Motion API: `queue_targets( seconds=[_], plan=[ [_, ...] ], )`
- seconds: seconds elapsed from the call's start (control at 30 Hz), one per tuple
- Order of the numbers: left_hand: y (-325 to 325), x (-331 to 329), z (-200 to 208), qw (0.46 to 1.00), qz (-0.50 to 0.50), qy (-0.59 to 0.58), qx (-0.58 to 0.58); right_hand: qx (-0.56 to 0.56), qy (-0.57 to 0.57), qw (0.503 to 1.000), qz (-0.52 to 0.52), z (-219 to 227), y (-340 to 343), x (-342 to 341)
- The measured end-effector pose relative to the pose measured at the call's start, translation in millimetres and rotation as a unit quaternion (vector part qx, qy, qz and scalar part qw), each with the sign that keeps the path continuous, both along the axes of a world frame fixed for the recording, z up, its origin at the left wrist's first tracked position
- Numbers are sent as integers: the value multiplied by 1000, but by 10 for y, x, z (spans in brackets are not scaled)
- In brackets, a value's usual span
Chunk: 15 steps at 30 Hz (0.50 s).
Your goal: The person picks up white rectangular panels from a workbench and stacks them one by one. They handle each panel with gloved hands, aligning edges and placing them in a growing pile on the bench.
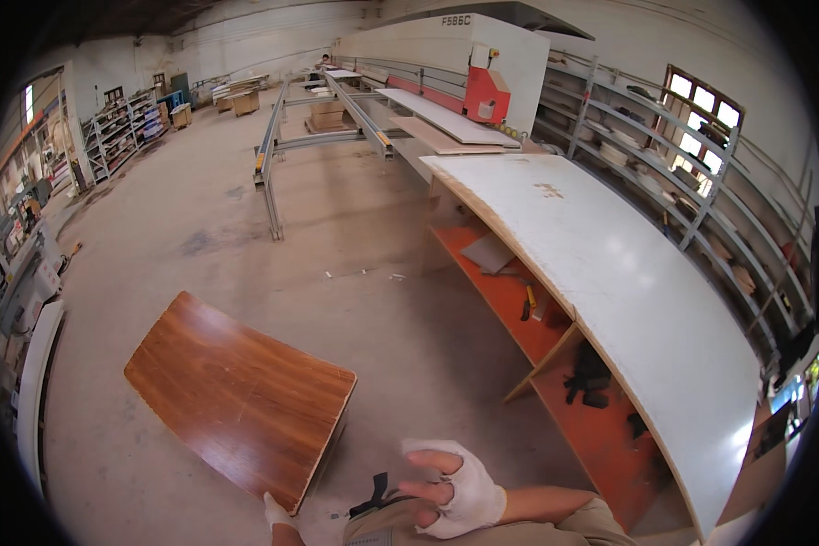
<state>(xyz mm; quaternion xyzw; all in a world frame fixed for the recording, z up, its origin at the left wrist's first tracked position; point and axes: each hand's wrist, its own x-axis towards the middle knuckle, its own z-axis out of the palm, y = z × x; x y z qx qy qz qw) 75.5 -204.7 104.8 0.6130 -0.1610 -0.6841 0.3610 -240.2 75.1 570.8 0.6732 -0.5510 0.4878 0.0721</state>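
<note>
Board (241,396) at the left fingers (272,506) judged stiff, heavyish, slick-faced; best held by opposite edges. Left grip cannot be determined; right fingers (428,492) parted, empty.

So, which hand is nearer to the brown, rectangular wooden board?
Left. The white-gloved left hand is at the near corner of the board; the white-gloved right hand is apart from it, farther right.

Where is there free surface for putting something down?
The white tabletop is bare between its long edges, except brown marks. Floor is free between the brown panel and metal frame. More crowded: the orange shelf under the tabletop, holding dark items.
</note>
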Motion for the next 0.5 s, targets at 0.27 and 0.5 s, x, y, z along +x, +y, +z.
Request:
queue_targets(
  seconds=[0.27, 0.5],
  plan=[
    [53, -53, -7, 999, -38, -1, -6, 39, 4, 998, -48, -29, -44, -12],
    [64, -27, -12, 999, 20, 33, -14, 50, -42, 997, -35, -50, -136, 38]
  ],
)
